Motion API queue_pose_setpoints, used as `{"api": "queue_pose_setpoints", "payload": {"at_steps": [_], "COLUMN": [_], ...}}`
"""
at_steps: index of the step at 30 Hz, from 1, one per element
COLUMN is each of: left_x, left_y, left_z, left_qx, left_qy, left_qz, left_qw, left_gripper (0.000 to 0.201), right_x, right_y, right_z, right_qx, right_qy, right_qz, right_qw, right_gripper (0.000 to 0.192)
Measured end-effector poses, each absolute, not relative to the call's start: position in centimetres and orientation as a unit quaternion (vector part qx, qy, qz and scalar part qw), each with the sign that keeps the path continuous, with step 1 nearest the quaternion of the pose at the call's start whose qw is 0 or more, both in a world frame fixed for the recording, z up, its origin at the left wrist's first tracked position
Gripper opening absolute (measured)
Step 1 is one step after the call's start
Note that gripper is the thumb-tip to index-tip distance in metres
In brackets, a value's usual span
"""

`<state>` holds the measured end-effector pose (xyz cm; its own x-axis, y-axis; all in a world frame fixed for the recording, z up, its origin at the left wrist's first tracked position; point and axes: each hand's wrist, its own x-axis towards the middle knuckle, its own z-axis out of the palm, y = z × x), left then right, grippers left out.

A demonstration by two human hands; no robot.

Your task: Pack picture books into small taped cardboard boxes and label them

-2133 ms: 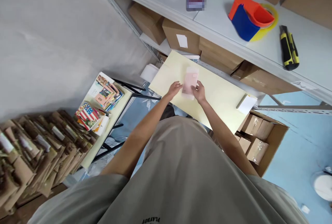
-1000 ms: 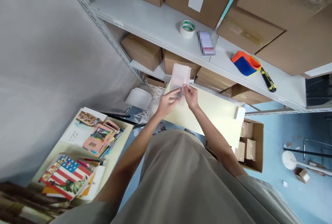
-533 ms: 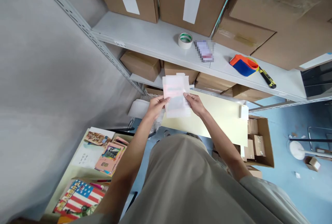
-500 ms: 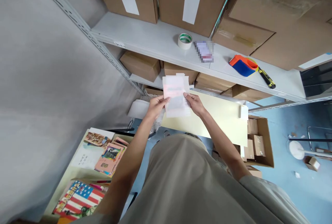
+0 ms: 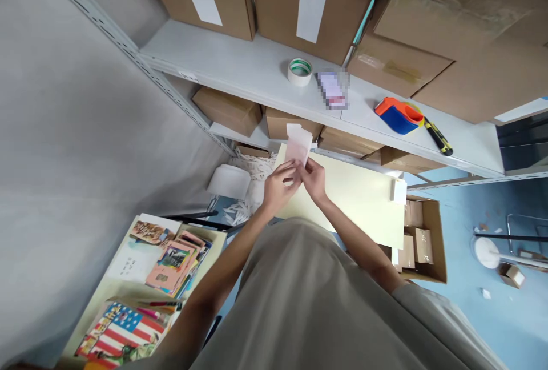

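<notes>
Over the pale yellow table (image 5: 355, 193), a thin whitish, pink-tinged paper (image 5: 298, 146) is held up in front of me; it looks folded narrow, with a small tab of paper at its top. My left hand (image 5: 280, 187) pinches its lower left side with the fingers curled. On the lower right edge, my right hand (image 5: 314, 180) grips with thumb and fingers closed. The two hands meet at the paper's bottom, and they hide its lower end.
On the shelf ahead (image 5: 240, 67) are a tape roll (image 5: 299, 72), a blurred phone-like item (image 5: 331, 90), an orange-blue tape dispenser (image 5: 398, 115) and a utility knife (image 5: 437, 137). A carton (image 5: 439, 244) of small boxes stands right; books (image 5: 124, 330) lie on a side table left.
The paper was spread wide and flat between both hands; now it is narrower and folded. My left hand has moved right, and both hands have come together at its lower end.
</notes>
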<state>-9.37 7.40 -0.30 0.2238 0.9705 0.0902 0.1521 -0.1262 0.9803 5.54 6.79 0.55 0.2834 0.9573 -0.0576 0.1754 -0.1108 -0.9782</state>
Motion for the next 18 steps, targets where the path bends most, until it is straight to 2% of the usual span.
{"api": "queue_pose_setpoints", "payload": {"at_steps": [3,5,7,9,11,13,16,18], "left_x": [-9.8,-10.6,-11.3,-11.6,-11.5,-11.3,-10.7,-10.3], "left_y": [8.5,10.2,11.7,12.5,12.6,12.4,12.2,12.1], "left_z": [-1.1,-1.8,-2.3,-2.7,-3.3,-4.4,-7.0,-9.0], "left_qx": [0.574,0.527,0.496,0.468,0.447,0.448,0.497,0.538], "left_qy": [0.494,0.529,0.511,0.468,0.453,0.479,0.552,0.618], "left_qz": [0.446,0.467,0.443,0.377,0.323,0.305,0.275,0.209], "left_qw": [0.478,0.473,0.545,0.648,0.700,0.691,0.611,0.534], "left_gripper": [0.045,0.062,0.077,0.080,0.076,0.070,0.054,0.038], "right_x": [8.5,10.4,11.9,12.9,13.6,14.0,13.9,13.4], "right_y": [7.4,7.3,7.0,6.6,6.3,6.3,6.6,6.9], "right_z": [0.4,0.5,0.5,0.2,-0.7,-2.3,-5.6,-8.0], "right_qx": [-0.607,-0.584,-0.571,-0.571,-0.575,-0.584,-0.611,-0.631], "right_qy": [-0.425,-0.410,-0.391,-0.373,-0.362,-0.352,-0.332,-0.318], "right_qz": [0.445,0.493,0.529,0.552,0.567,0.579,0.593,0.603], "right_qw": [0.503,0.498,0.491,0.480,0.466,0.447,0.407,0.370], "right_gripper": [0.069,0.070,0.071,0.072,0.072,0.071,0.067,0.064]}}
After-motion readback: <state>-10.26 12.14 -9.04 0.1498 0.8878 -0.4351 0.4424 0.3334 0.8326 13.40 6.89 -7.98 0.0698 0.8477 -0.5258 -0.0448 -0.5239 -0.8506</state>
